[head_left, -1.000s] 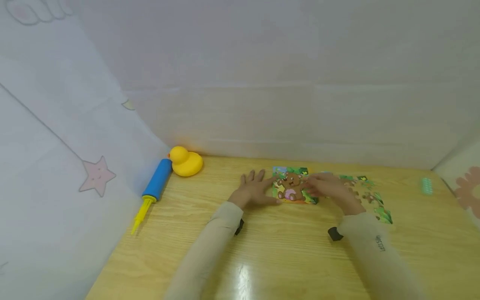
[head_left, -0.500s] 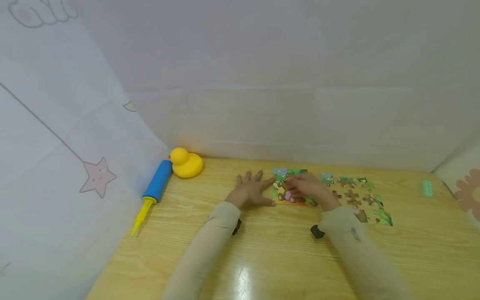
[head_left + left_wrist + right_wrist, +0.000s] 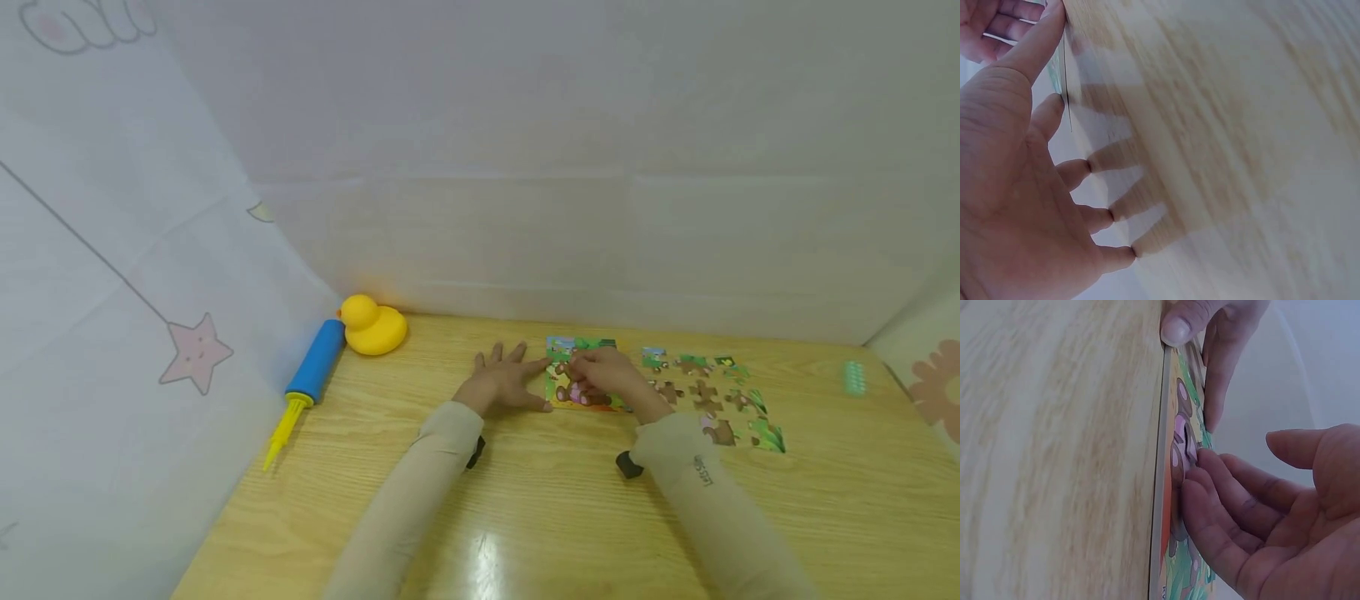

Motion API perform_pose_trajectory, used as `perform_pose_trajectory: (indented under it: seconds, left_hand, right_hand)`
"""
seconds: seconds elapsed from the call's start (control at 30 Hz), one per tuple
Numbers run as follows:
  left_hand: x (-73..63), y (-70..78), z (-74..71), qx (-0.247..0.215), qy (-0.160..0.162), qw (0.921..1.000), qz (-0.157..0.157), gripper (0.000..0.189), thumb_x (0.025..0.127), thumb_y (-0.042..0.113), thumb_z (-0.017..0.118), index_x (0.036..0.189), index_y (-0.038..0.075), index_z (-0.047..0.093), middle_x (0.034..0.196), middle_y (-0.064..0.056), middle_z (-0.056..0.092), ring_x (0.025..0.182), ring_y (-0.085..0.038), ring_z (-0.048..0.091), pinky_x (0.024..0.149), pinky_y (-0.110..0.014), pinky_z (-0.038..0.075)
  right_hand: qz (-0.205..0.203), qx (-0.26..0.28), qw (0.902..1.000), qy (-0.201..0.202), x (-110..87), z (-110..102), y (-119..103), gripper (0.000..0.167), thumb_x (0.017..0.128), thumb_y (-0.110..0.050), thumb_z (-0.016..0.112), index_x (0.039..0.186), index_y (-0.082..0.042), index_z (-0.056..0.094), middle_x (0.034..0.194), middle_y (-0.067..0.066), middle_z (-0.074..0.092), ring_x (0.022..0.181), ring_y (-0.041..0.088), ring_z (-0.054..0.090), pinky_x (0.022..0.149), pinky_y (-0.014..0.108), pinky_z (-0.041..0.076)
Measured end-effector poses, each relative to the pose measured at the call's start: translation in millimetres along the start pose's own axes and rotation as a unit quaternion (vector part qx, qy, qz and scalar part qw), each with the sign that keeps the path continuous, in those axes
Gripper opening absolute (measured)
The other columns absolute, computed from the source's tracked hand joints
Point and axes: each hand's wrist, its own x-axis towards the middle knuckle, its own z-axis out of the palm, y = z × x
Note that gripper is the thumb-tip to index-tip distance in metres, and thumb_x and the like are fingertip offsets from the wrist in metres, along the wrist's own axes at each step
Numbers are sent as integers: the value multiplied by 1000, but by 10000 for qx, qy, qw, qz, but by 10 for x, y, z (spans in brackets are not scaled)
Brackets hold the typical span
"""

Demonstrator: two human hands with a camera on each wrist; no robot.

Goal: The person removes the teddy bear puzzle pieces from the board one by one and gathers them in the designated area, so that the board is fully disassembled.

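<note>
A small bear puzzle board lies on the table, its near edge showing in the right wrist view. Over its middle, my right hand is bent down with the fingers curled together. In the right wrist view its fingertips are at a pink puzzle piece that stands slightly raised off the picture; part of it is hidden behind them. My left hand rests beside the board with fingers spread, thumb and index fingertips right at its left edge. Several loose puzzle pieces lie to the right.
A yellow rubber duck stands at the back left. Next to it lies a blue and yellow hand pump. A small green bumpy object is at the far right. White printed cloth walls off the back and sides.
My right hand has moved left from beside the loose pieces to the middle of the board, covering the bear, and its fingers have settled there. My left hand stays almost in place.
</note>
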Motion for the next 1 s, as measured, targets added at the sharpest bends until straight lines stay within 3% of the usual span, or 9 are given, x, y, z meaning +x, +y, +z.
perform_pose_trajectory:
  seconds: [0.13,0.23,0.4,0.53,0.73,0.83,1.0]
  left_hand:
    - [-11,13,-7,33,-7,10000,-10,87,84,72,66,158,50,24,173,-6,4,156,-49,-3,121,-73,2]
    - [-12,13,-9,70,-18,10000,-39,87,84,72,65,158,50,24,173,-6,4,157,-48,-2,121,-73,3]
    - [-27,19,-20,82,-37,10000,-24,87,85,73,64,158,50,22,173,-6,3,157,-48,-3,121,-73,2]
    - [-36,15,-14,67,-66,10000,-12,88,85,73,63,159,49,20,173,-7,2,156,-48,-5,121,-72,0]
    - [-42,36,-12,9,-79,10000,-17,88,85,72,64,159,50,20,173,-6,2,156,-48,-5,121,-73,1]
    - [-45,43,-18,14,-87,10000,-32,88,85,72,64,159,50,21,173,-6,2,157,-47,-5,121,-72,1]
    - [-41,28,-14,59,-79,9999,-46,89,85,73,63,159,49,20,173,-6,2,156,-47,-5,121,-72,1]
  right_hand:
    - [-73,-88,9999,77,-1,6,5,40,109,-28,44,121,1,69,123,22,67,106,33,69,92,45,58]
    - [-17,-38,9999,147,18,12,16,38,109,-27,45,123,-1,69,124,20,67,105,30,69,93,44,58]
    - [161,349,9992,126,46,58,39,36,104,-17,53,135,-4,63,114,18,70,82,21,70,76,37,61]
    - [190,648,9977,105,49,118,56,41,97,-8,56,137,-2,61,98,15,70,61,15,62,62,30,58]
    - [-177,390,9988,226,41,165,57,33,97,-6,59,128,2,66,83,11,66,59,14,56,57,27,52]
    - [-281,299,9988,255,36,165,57,32,97,-6,58,127,3,67,86,12,67,62,15,58,59,28,53]
    - [-327,281,9987,261,28,164,62,34,97,-5,57,130,1,65,104,17,69,68,17,61,63,29,55]
